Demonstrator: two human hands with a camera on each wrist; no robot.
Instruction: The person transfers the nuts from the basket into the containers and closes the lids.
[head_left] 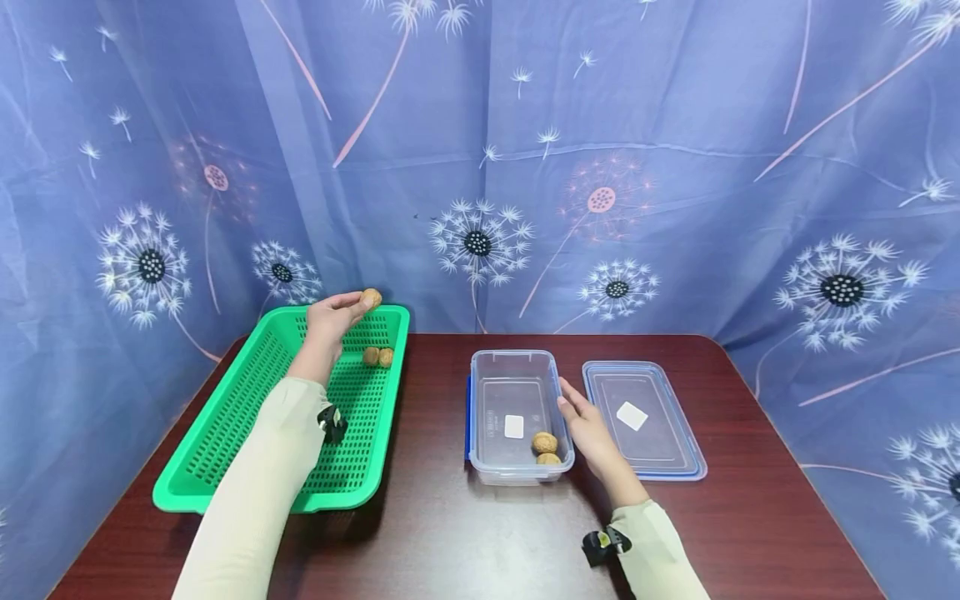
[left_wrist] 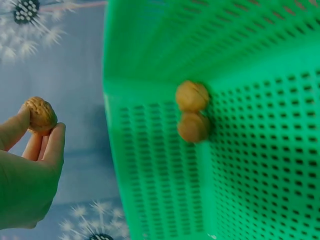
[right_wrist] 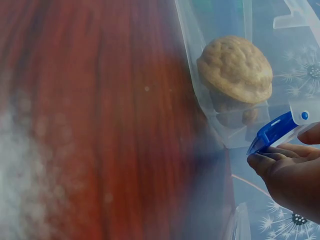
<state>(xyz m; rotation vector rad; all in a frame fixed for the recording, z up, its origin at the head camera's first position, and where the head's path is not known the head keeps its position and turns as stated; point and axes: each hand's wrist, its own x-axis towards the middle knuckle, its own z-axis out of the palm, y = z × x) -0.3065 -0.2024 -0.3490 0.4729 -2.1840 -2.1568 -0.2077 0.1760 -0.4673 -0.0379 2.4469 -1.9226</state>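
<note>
My left hand (head_left: 333, 318) pinches a walnut (head_left: 371, 298) between thumb and fingertips, above the far end of the green basket (head_left: 401, 367). Two more walnuts (left_wrist: 192, 111) lie side by side inside that basket, against its far right corner. My right hand (head_left: 588, 425) is at the right side of a clear plastic container (head_left: 555, 375), thumb and fingers around its blue side latch (right_wrist: 275, 131). Two walnuts (head_left: 544, 443) sit in the container's near right corner. In the right wrist view one walnut (right_wrist: 236, 69) shows large through the wall, the other partly hidden beneath.
A clear lid (head_left: 645, 417) with a white label lies flat on the dark red table (head_left: 442, 533), right of the container. Another blue latch (head_left: 468, 417) sticks out at the container's left. A blue dandelion-print curtain (head_left: 480, 167) hangs behind the table.
</note>
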